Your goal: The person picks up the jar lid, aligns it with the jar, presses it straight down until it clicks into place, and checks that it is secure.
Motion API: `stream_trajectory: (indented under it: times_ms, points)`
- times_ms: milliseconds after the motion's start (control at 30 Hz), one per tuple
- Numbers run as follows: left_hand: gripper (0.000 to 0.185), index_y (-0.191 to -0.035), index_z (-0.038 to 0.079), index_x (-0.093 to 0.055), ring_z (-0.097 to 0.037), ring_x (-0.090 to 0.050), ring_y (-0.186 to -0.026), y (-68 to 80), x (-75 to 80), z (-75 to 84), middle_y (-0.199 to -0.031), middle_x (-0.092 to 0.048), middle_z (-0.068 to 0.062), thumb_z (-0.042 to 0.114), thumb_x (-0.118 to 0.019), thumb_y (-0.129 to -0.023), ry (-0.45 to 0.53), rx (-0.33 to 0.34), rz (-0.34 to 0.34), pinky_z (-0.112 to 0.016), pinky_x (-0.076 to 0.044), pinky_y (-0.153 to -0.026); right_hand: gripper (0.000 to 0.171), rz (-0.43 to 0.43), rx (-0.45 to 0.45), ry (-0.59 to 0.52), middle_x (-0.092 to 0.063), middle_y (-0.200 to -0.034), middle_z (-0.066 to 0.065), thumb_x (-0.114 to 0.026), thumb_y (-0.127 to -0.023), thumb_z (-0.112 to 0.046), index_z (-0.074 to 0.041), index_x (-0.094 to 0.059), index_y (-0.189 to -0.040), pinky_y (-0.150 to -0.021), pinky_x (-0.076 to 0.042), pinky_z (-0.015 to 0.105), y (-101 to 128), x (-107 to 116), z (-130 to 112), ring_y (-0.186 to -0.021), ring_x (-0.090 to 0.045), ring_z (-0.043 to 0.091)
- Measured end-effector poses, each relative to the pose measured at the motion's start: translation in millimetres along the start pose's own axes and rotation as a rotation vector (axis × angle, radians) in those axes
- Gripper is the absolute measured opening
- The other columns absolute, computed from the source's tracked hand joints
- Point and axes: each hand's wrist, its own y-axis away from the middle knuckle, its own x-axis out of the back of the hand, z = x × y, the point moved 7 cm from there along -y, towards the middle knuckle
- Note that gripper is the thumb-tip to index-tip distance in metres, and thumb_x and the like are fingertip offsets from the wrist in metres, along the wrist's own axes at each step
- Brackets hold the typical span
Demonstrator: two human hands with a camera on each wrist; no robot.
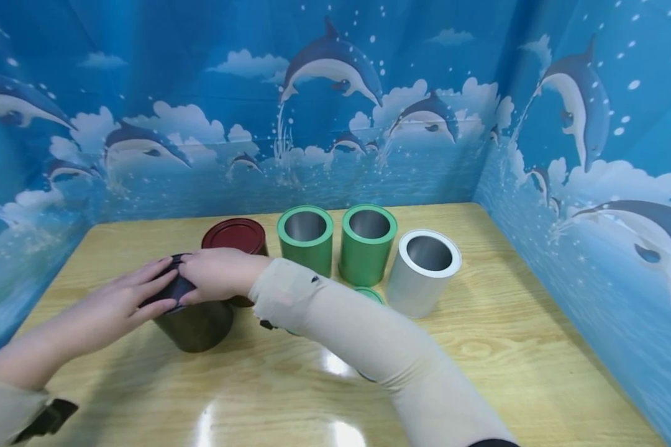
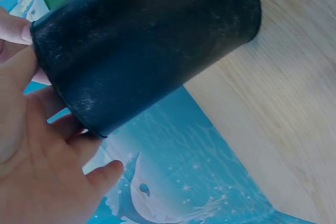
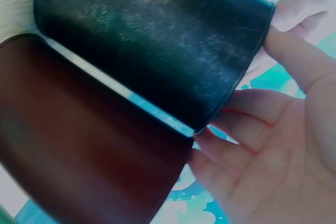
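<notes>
Both hands lie spread over the top of the black can (image 1: 192,323), which stands just beside the red can (image 1: 235,236) — left hand (image 1: 124,304) and right hand (image 1: 215,273) press its rim, fingertips meeting. Better to press evenly all round — straight down.

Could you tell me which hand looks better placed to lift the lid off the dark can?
Probably the left hand: it lies straight over the lid of the dark can. The right hand touches the lid too, but its arm crosses over from the far side.
</notes>
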Motion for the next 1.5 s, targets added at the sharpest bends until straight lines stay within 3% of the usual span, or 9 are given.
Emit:
stream_trajectory:
  times_ms: [133,233,500,667,933,1267,1500]
  points:
    - [0.069,-0.143,-0.002,-0.031,-0.052,-0.025,-0.127,-0.6,0.0,0.2,-0.146,-0.02,-0.031,0.045,-0.046,-0.095,-0.008,-0.003,0.004,-0.067,-0.026,-0.095,0.05,-0.002,-0.021,-0.034,-0.048,-0.134,-0.008,-0.053,-0.091,-0.047,-0.025,-0.049,-0.135,-0.095,-0.038,0.02,-1,3,-2,-0.117,-0.046,0.004]
    - [0.07,-0.145,0.0,-0.029,-0.051,-0.022,-0.13,-0.2,-1.8,-1.2,-0.148,-0.017,-0.03,0.047,-0.044,-0.096,0.003,0.004,-0.001,-0.067,-0.024,-0.096,0.052,-0.013,-0.053,-0.045,-0.046,-0.136,-0.009,-0.053,-0.09,-0.049,-0.027,-0.047,-0.137,-0.095,-0.038,0.022,-1,2,1,-0.119,-0.045,0.004]
    - [0.081,-0.148,0.002,-0.016,-0.046,-0.004,-0.136,7.2,-13.7,-7.1,-0.152,-0.003,-0.026,0.057,-0.038,-0.094,0.045,0.07,0.006,-0.068,-0.015,-0.1,0.067,-0.002,-0.055,0.075,-0.011,-0.155,-0.006,-0.028,-0.094,-0.059,-0.023,-0.018,-0.15,-0.111,-0.015,0.025,3,-17,1,-0.14,-0.007,0.006]
    - [0.095,-0.148,-0.001,-0.013,-0.044,-0.002,-0.137,9.9,-13.9,-6.5,-0.152,-0.002,-0.026,0.066,-0.042,-0.087,0.002,0.089,0.028,-0.066,-0.01,-0.102,0.072,0.037,-0.063,0.169,-0.002,-0.156,-0.003,-0.02,-0.093,-0.064,-0.022,-0.011,-0.151,-0.113,-0.009,0.031,6,-26,-2,-0.14,0.003,0.01]
    - [0.091,-0.145,-0.006,-0.019,-0.044,-0.007,-0.137,11.4,-14.0,1.6,-0.149,-0.013,-0.03,0.06,-0.046,-0.089,-0.111,0.052,0.098,-0.067,-0.014,-0.1,0.073,0.091,-0.086,0.271,-0.006,-0.156,-0.001,-0.026,-0.093,-0.063,-0.02,-0.013,-0.151,-0.113,-0.013,0.033,6,-29,-6,-0.141,-0.001,0.012]
    - [0.087,-0.145,-0.006,-0.023,-0.045,-0.017,-0.134,11.9,-12.2,5.2,-0.148,-0.017,-0.029,0.058,-0.046,-0.09,-0.14,0.034,0.13,-0.066,-0.017,-0.1,0.073,0.097,-0.1,0.292,-0.007,-0.156,-0.001,-0.025,-0.093,-0.063,-0.02,-0.015,-0.151,-0.113,-0.013,0.033,7,-29,-6,-0.141,-0.003,0.012]
    - [0.088,-0.144,-0.009,-0.021,-0.045,-0.011,-0.136,11.3,-14.9,4.6,-0.148,-0.014,-0.031,0.057,-0.046,-0.091,-0.138,0.033,0.133,-0.066,-0.016,-0.101,0.073,0.139,-0.102,0.307,-0.011,-0.156,0.0,-0.024,-0.093,-0.062,-0.018,-0.016,-0.151,-0.112,-0.014,0.034,12,-27,-6,-0.141,-0.006,0.013]
